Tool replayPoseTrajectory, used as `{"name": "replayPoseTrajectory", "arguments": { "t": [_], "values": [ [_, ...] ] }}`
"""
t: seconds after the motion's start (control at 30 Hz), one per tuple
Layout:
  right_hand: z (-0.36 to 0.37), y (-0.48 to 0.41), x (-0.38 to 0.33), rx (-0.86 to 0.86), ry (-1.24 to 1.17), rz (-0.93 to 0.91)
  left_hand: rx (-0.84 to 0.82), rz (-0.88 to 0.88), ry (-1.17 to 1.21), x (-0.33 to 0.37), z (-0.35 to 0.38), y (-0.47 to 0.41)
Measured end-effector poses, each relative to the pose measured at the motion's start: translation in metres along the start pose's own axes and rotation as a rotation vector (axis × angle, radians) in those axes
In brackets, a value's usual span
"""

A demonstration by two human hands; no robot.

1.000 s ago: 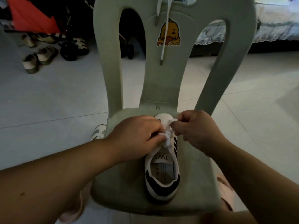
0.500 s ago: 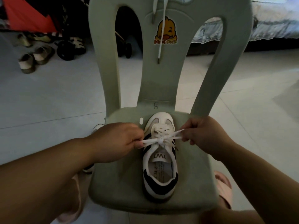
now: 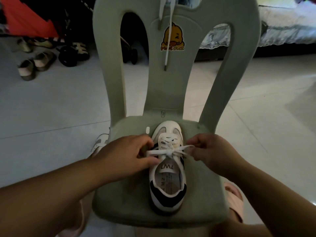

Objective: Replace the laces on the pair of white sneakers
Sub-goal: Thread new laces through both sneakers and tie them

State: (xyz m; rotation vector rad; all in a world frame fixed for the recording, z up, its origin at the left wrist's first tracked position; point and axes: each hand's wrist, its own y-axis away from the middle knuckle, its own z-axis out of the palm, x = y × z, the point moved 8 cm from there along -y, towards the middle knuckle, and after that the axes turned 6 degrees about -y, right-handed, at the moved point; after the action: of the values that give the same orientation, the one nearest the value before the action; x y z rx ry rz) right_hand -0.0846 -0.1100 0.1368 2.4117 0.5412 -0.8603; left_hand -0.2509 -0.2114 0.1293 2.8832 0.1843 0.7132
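Observation:
A white sneaker (image 3: pixel 166 183) with a dark heel stands on the seat of a pale green plastic chair (image 3: pixel 130 200), toe pointing away from me. Its white lace (image 3: pixel 168 152) is knotted over the tongue and stretched sideways. My left hand (image 3: pixel 131 153) pinches the left end of the lace. The right end is pinched by my right hand (image 3: pixel 210 152). A second white sneaker (image 3: pixel 100 142) lies on the floor left of the seat, partly hidden. Another white lace (image 3: pixel 168 33) hangs down the chair back.
The chair back carries a yellow duck sticker (image 3: pixel 172 37). Several shoes (image 3: pixel 34 65) and a stroller's black wheels (image 3: pixel 67 56) sit on the tiled floor at the far left. A bed (image 3: pixel 289 26) runs along the far right. Pink slippers (image 3: pixel 235 200) show beside the seat.
My hands have moved apart from over the tongue, pulling the lace ends out to the sides and drawing the knot tight. The sneaker has not shifted.

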Motion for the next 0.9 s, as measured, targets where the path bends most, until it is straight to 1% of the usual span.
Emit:
{"name": "replayPoseTrajectory", "arguments": {
  "t": [0.07, 0.13, 0.2, 0.27, 0.33, 0.5, 0.63, 0.73, 0.8, 0.9],
  "values": [
    [0.012, 0.005, -0.004, -0.058, -0.010, -0.022, 0.008, -0.028, 0.041, 0.008, 0.005, -0.002],
    [0.024, 0.011, -0.008, -0.089, 0.033, -0.026, 0.037, -0.018, 0.017, 0.015, 0.007, -0.005],
    [0.031, 0.016, -0.017, -0.058, 0.168, -0.097, 0.049, -0.004, -0.024, 0.019, 0.011, -0.008],
    [0.034, 0.019, -0.025, -0.031, 0.248, -0.171, 0.058, 0.012, -0.057, 0.021, 0.014, -0.010],
    [0.030, 0.019, -0.023, -0.013, 0.250, -0.176, 0.062, 0.001, -0.056, 0.020, 0.015, -0.011],
    [0.016, 0.015, -0.016, 0.035, 0.198, -0.139, 0.080, -0.069, 0.056, 0.013, 0.016, -0.003],
    [0.024, 0.018, -0.019, 0.006, 0.319, -0.206, 0.094, -0.077, 0.050, 0.014, 0.024, 0.006],
    [0.030, 0.022, -0.028, -0.052, 0.320, -0.256, 0.087, -0.071, 0.099, 0.014, 0.028, 0.007],
    [0.037, 0.025, -0.037, -0.072, 0.385, -0.284, 0.088, -0.066, 0.136, 0.013, 0.028, 0.007],
    [0.038, 0.029, -0.051, 0.015, 0.541, -0.370, 0.076, -0.061, 0.173, 0.012, 0.030, 0.007]
  ]
}}
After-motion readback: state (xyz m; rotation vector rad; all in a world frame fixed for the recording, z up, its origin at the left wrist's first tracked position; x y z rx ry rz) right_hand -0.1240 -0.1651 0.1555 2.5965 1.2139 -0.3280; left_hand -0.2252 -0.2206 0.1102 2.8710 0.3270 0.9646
